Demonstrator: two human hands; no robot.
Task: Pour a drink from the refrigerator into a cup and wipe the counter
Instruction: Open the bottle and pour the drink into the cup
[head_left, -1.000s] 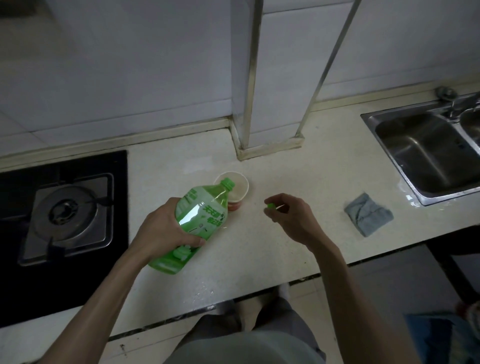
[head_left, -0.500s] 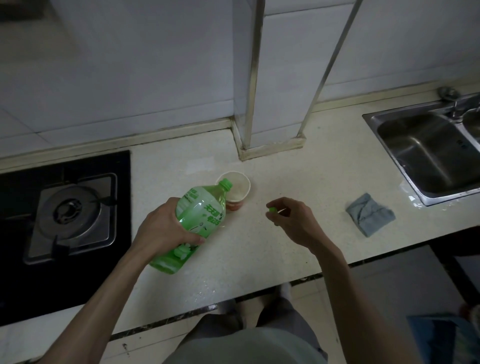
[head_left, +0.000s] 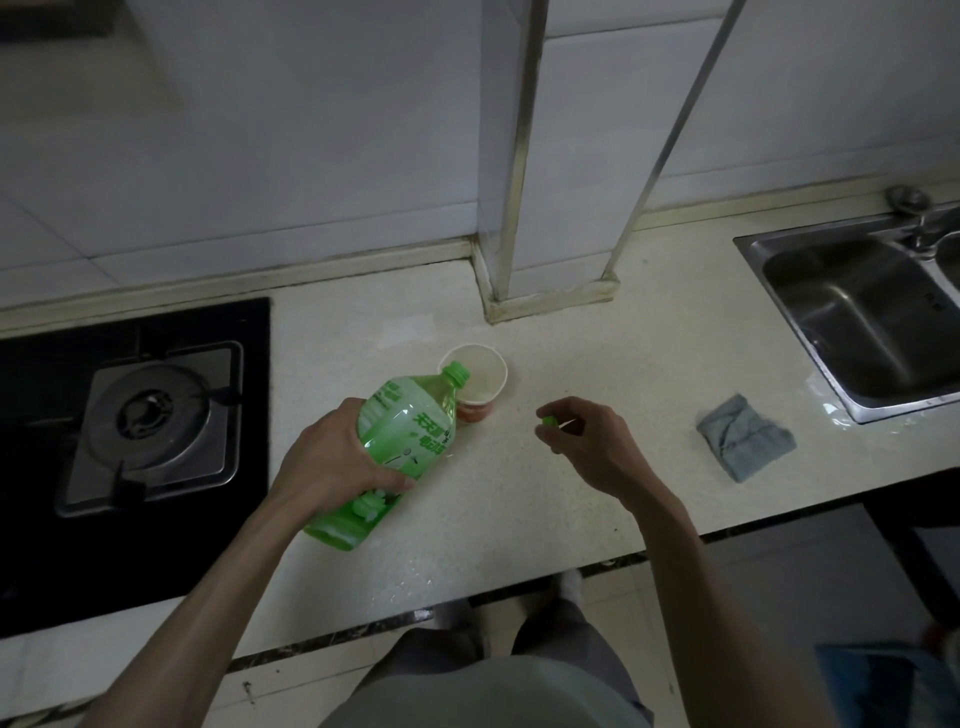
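left grip (head_left: 332, 462) clamped round tilted green bottle (head_left: 410, 431), neck over cup (head_left: 485, 374) rim | right grip (head_left: 587, 441) pinching cap (head_left: 546, 421) | stage: pour in hand (cup fill hard to judge) | to do: recap, wipe tabletop (head_left: 519, 509) with cloth (head_left: 745, 436) lying near sink (head_left: 857, 312)

Where there's room
The pale speckled counter (head_left: 597, 364) lies open between orange paper cup (head_left: 474, 413) and folded grey-blue cloth (head_left: 745, 436); white tiled pillar (head_left: 571, 234) blocks behind.

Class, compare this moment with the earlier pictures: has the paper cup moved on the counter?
No. The cup stands in the same place, just in front of the pillar. Only the camera's view has drifted a little.
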